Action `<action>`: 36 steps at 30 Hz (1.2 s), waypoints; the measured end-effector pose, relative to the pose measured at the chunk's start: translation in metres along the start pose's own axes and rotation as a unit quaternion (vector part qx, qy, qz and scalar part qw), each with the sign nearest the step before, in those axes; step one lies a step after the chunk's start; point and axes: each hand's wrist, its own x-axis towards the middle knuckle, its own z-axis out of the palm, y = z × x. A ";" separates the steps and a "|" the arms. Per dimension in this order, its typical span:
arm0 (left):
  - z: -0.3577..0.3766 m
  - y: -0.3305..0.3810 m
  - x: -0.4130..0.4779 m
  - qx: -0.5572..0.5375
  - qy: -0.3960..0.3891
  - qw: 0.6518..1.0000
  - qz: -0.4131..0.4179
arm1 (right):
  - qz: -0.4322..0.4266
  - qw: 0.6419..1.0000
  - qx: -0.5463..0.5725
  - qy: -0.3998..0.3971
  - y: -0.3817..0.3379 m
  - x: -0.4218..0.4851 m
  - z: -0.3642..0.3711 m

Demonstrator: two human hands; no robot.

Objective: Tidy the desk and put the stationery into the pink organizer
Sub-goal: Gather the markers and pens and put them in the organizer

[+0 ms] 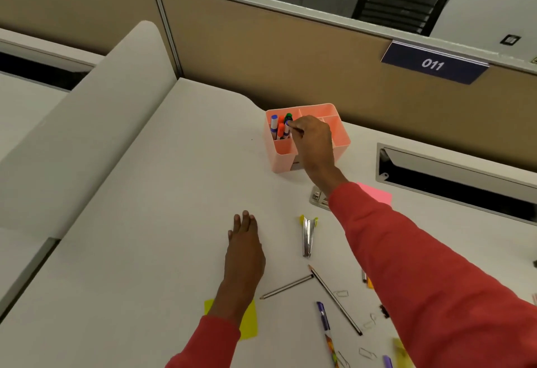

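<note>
- The left hand (245, 248) lies flat on the bench (145, 193), well in front of the pink organizer (283, 157) and slightly to its left. Its fingers are straight, close together and hold nothing; it probably steadies the reach.
- Over the pink organizer's left compartment, the right hand (312, 138) has its fingers pinching a marker (287, 128) near the top. The marker is upright among the other markers (274, 125), likely so it slots in.
- In front of the pink organizer, a stapler (308, 237), pencils (286, 287) and a pen (324, 316) lie loose, not yet stored.
</note>
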 end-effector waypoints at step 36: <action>0.068 0.089 -0.151 -0.070 -0.103 0.987 0.105 | 0.210 0.936 -0.240 -0.148 0.135 -0.421 -0.142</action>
